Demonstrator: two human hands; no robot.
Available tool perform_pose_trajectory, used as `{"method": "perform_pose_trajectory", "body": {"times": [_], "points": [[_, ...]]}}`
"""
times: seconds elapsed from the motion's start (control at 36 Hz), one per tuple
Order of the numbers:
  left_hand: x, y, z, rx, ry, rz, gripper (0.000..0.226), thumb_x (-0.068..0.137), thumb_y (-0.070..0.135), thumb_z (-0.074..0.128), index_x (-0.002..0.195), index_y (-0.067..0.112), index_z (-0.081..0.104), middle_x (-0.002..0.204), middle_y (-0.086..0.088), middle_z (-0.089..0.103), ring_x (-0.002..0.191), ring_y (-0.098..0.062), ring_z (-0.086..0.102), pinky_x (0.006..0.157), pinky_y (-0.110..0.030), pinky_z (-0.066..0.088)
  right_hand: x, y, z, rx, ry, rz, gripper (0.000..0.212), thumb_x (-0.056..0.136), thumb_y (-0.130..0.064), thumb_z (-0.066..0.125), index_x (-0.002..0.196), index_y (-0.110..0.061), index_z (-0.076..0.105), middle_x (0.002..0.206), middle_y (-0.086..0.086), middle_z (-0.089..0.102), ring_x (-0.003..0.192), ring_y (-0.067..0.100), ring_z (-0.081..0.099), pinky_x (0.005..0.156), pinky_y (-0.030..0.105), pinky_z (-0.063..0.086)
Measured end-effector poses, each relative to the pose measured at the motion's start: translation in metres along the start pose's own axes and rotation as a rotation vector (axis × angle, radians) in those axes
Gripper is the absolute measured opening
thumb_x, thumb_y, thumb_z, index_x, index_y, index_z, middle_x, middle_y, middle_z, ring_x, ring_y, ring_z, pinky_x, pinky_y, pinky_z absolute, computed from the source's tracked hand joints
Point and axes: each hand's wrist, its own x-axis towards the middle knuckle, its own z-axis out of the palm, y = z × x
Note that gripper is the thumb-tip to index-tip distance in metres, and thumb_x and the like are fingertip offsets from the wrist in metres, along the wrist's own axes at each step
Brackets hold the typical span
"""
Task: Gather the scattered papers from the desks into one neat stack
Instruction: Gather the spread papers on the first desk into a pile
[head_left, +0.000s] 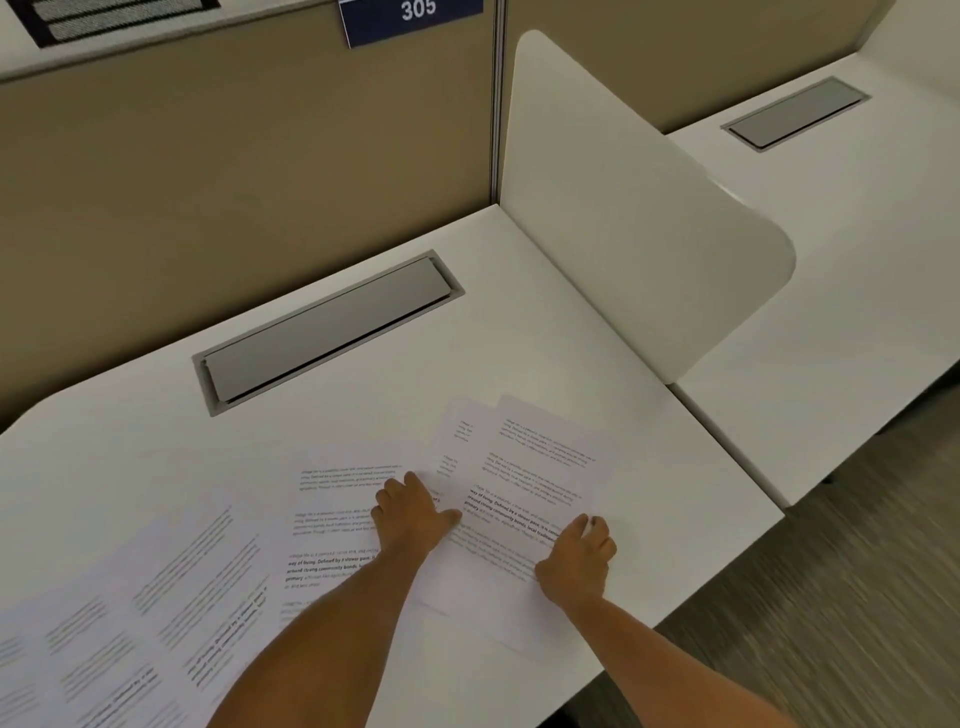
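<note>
Nearest us, at 7 o'clock, printed papers (156, 597) fan across the white tabletop (156, 457), smeared by motion and cut off by the lower and left edges, so we cannot count them. Our left hand (413, 512) lies flat and spread on a sheet (343, 499) near centre, holding nothing. At 4 o'clock our right hand (579, 558) presses on two overlapping sheets (540, 467), fingers curled at their right edge; whether it pinches them we cannot tell. Small print is unreadable. Farther, at 11 o'clock, lies a grey cable hatch (327, 327); a white divider (639, 218) at 1 o'clock hides part of the next desk (857, 249). A sign (413, 18) reading 305 is cropped at 12.
</note>
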Motion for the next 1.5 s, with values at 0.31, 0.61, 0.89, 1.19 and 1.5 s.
{"method": "perform_pose_trajectory", "body": {"times": [0.31,0.61,0.89,1.19,1.5], "points": [[0.004,0.007,-0.001,0.014,-0.005,0.107,0.082,0.072,0.064,0.070,0.130,0.012,0.045,0.130,-0.012,0.049,0.122,-0.029,0.046,0.100,-0.039,0.042,0.002,0.001,0.005,0.003,-0.005,-0.054,0.102,0.086,-0.035,0.073,0.153,0.006,0.009,0.157,0.025,0.009,0.142,0.040,0.020,0.119,0.037,0.031],[0.004,0.018,0.004,-0.136,0.031,0.179,0.087,0.075,0.043,0.079,0.141,0.009,0.033,0.147,-0.013,0.031,0.133,-0.031,0.036,0.107,-0.044,0.040,0.003,0.003,0.007,0.012,-0.001,-0.065,0.103,0.087,-0.036,0.072,0.154,0.006,0.007,0.158,0.026,0.008,0.145,0.041,0.016,0.119,0.038,0.030],[0.015,0.019,0.005,-0.088,0.023,0.172,0.092,0.074,0.044,0.080,0.143,0.008,0.030,0.151,-0.017,0.023,0.139,-0.034,0.027,0.111,-0.044,0.034,0.006,0.004,0.009,0.021,0.004,-0.089,0.099,0.087,-0.032,0.072,0.154,0.004,0.009,0.159,0.024,0.009,0.146,0.041,0.014,0.119,0.037,0.029],[0.024,0.024,0.000,-0.049,0.064,0.191,0.088,0.070,0.045,0.081,0.136,0.009,0.034,0.137,-0.013,0.041,0.126,-0.031,0.039,0.103,-0.042,0.040,0.012,0.006,0.012,-0.054,0.011,-0.128,0.103,0.086,-0.038,0.071,0.153,0.008,0.009,0.157,0.027,0.012,0.146,0.041,0.014,0.122,0.040,0.020],[0.018,0.028,-0.008,-0.296,0.064,0.228,0.086,0.078,0.021,0.079,0.142,0.014,0.024,0.136,-0.011,0.045,0.116,-0.031,0.058,0.092,-0.043,0.055,0.015,0.003,0.008,-0.024,0.011,-0.146,0.101,0.085,-0.033,0.073,0.153,0.006,0.010,0.156,0.024,0.012,0.144,0.041,0.016,0.119,0.036,0.027]]}}
